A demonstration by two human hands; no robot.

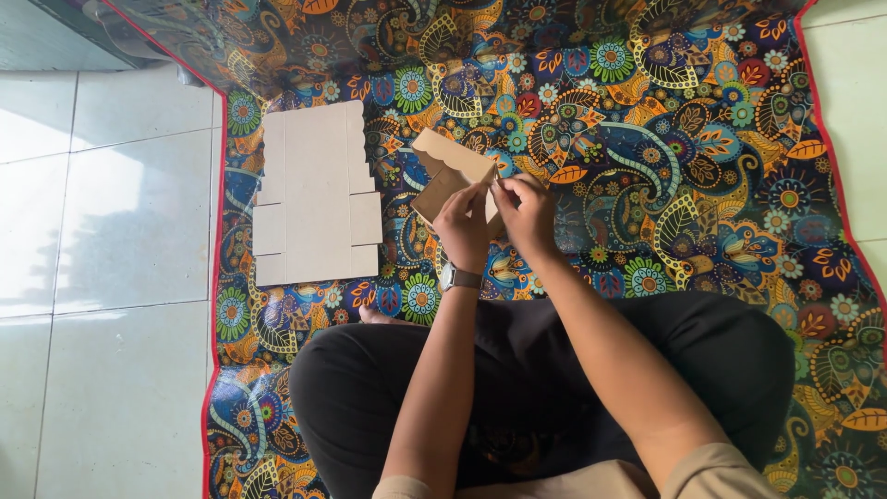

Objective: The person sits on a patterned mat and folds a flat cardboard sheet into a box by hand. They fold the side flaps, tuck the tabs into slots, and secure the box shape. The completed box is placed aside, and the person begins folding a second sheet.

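A small brown cardboard box (445, 171), partly folded with a scalloped flap standing up, sits over the patterned mat in front of me. My left hand (465, 226), a watch on its wrist, grips the box's near side. My right hand (527, 212) pinches a flap at the box's right edge, fingertips touching the left hand's. Both hands hide the near part of the box.
A flat, unfolded cardboard box blank (314, 199) lies on the mat to the left. The colourful floral mat (702, 166) with a red border covers the white tiled floor (102, 277). My crossed legs in black trousers (517, 370) fill the foreground.
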